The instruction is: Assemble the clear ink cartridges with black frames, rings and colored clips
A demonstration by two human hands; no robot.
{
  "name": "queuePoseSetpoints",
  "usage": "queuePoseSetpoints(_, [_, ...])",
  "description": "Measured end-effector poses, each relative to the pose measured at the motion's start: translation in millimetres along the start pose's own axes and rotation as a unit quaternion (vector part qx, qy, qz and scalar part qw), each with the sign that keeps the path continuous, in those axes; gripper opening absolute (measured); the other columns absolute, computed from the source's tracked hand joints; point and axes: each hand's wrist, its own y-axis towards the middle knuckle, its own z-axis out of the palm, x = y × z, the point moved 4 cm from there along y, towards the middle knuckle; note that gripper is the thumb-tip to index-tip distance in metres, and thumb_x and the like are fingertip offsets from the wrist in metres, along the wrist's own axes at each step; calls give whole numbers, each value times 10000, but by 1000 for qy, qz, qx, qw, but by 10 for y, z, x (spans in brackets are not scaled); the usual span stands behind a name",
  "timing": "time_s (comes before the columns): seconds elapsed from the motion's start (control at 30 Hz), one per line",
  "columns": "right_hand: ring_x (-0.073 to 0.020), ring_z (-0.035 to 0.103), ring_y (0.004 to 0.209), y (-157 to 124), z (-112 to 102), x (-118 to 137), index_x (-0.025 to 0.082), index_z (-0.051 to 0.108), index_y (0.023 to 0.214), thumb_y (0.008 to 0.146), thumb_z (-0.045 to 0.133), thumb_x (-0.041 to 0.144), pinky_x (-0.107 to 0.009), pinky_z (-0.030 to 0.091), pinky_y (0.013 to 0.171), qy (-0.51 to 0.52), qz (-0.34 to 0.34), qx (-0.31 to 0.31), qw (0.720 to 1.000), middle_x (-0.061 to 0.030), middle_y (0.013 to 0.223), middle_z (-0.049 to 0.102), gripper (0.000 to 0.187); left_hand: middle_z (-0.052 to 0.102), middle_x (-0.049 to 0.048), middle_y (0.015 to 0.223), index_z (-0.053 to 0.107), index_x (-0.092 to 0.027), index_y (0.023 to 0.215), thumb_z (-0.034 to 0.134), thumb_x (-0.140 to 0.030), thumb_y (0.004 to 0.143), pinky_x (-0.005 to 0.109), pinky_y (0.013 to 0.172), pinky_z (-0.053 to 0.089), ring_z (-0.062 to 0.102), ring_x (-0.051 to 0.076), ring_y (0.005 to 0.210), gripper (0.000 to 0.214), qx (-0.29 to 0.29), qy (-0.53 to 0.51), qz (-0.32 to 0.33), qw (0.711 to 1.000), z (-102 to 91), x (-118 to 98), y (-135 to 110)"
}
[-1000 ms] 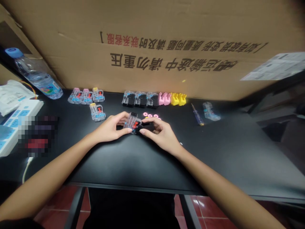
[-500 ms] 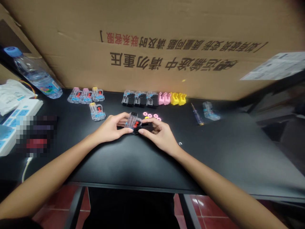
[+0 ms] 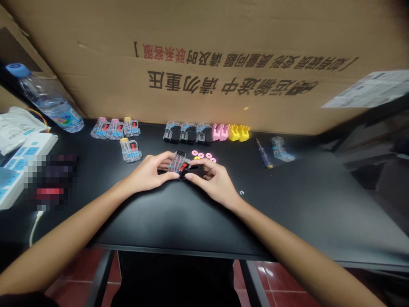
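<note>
Between both hands, just above the black table, is a clear plastic housing point(image 3: 177, 164) with a black top, and red and blue parts show inside it. My left hand point(image 3: 150, 171) is closed on its left side, thumb at the near edge. From the right, my right hand point(image 3: 214, 178) grips a black plastic piece point(image 3: 195, 170) that meets the housing; whether the two are joined I cannot tell. Behind the right fingers lie several small pink rings point(image 3: 201, 155) and a yellow one point(image 3: 196, 158), partly hidden by the hand.
Clear housings point(image 3: 131, 150) sit at the left; black-and-clear units point(image 3: 188, 133), pink clips point(image 3: 220, 131) and yellow clips point(image 3: 239, 132) line the cardboard point(image 3: 204, 25). A screwdriver point(image 3: 264, 154), another clear piece point(image 3: 283, 149) and a small white ring point(image 3: 242, 192) lie right. A bottle point(image 3: 53, 102) and power strip point(image 3: 28, 157) stand left.
Almost nothing differs. The clear housing has shifted very slightly in my fingers, and both hands keep their hold in the same place.
</note>
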Motion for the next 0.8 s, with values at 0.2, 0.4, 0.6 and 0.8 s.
queuePoseSetpoints(0.2, [-196,724,819,22,-2,17,214,757,1083,814,893,427,-362,624,770,43,1,10,999,-71,1112,786,370,784,110,1238,647,-189,1240,814,-352,911,450,1043,647,802,266,1095,404,-4,-15,4,1000,27,10,1])
queuePoseSetpoints(0.4, [-200,766,752,52,-46,-51,221,674,1271,836,887,514,-418,674,826,160,60,-16,985,-44,971,796,566,744,55,1101,374,-270,1622,817,-364,912,297,791,662,803,184,845,842,-42,-47,-21,998,14,1,-10])
queuePoseSetpoints(0.6, [-188,717,680,31,-1,-4,175,736,1324,891,827,541,-397,669,743,103,38,22,994,-20,790,751,574,740,10,968,425,-231,1671,595,-400,1076,272,765,603,705,130,748,642,39,56,35,997,21,-103,-39])
queuePoseSetpoints(0.8, [-161,680,646,23,12,-12,176,733,1327,887,825,551,-374,643,721,117,37,23,992,-24,828,746,585,779,36,996,579,-212,1555,492,-429,1124,287,767,586,692,157,767,490,16,66,37,997,-40,-135,-12])
